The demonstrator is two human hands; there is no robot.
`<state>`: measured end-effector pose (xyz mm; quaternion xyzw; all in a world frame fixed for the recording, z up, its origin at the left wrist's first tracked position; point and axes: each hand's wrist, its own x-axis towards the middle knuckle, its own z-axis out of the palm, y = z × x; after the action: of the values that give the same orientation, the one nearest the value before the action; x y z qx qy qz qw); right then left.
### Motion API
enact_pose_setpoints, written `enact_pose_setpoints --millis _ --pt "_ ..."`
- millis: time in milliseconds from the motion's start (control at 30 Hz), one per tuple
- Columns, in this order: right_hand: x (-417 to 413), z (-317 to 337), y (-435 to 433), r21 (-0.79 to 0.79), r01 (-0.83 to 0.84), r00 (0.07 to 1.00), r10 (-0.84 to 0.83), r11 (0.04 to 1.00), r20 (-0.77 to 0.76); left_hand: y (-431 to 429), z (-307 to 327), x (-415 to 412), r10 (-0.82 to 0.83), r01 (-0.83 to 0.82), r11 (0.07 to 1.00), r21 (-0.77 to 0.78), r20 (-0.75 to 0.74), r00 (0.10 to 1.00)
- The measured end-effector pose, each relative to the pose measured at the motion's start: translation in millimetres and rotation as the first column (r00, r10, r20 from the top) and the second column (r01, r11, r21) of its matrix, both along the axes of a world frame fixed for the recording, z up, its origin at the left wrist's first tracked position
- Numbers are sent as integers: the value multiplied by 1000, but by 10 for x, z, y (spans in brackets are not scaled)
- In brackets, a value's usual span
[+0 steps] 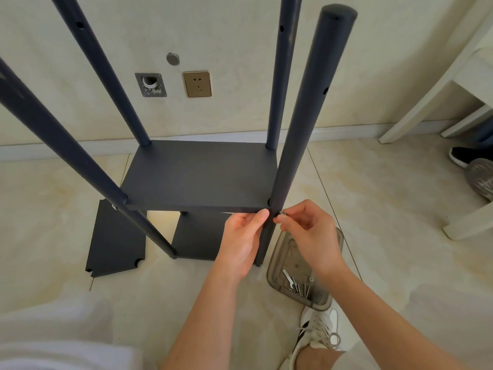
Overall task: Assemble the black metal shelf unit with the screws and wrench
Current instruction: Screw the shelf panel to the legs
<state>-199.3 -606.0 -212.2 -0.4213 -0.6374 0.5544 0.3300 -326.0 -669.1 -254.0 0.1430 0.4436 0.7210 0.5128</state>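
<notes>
The shelf unit (202, 177) is seen standing on the floor (373, 209), partly built: four posts are upright, a bottom shelf (197, 241) is in place, and a second shelf (186, 182) is set above it. The front corner of that second shelf is pinched by the left hand (241, 236), its grip clamped on the edge, just beside the near right post (301, 129). A screw (282, 213) is held against that post in the fingertips of the right hand (309, 236), whose grip is closed on it. A bright fastener (114, 207) can be made out at the near left post. One loose panel (114, 241) lies flat on the floor, so at least one more level is judged to be left. The wrench (288, 279) and spare screws (302, 288) lie unused in a clear box (270, 273), so tightening is probably also left.
</notes>
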Motion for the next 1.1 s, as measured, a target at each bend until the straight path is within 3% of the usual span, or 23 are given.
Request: enact_pose_setpoints --millis 200,367,600,733,833,967,1100 --pt "23 6 71 43 -27 996 23 999 86 3 25 -6 -10 8 999 -33 -44 999" --pt "20 5 56 61 -31 997 27 998 68 -16 58 -7 -17 10 997 -74 -98 995" --pt "23 -11 -12 137 33 986 -54 990 156 -45 52 -1 -27 -2 990 -143 -195 980" --pt "20 4 21 32 58 994 -61 998 93 -54 25 1 -25 2 990 -140 -162 987" --pt "7 -5 22 50 50 993 -55 997 101 -47 55 37 -26 18 992 -126 -66 997" --pt "-9 -19 2 104 48 990 -61 993 128 33 117 115 99 -113 952 -283 -65 993" --pt "15 -25 -15 66 46 994 -53 997 97 67 107 162 152 -183 934 -306 -121 981"
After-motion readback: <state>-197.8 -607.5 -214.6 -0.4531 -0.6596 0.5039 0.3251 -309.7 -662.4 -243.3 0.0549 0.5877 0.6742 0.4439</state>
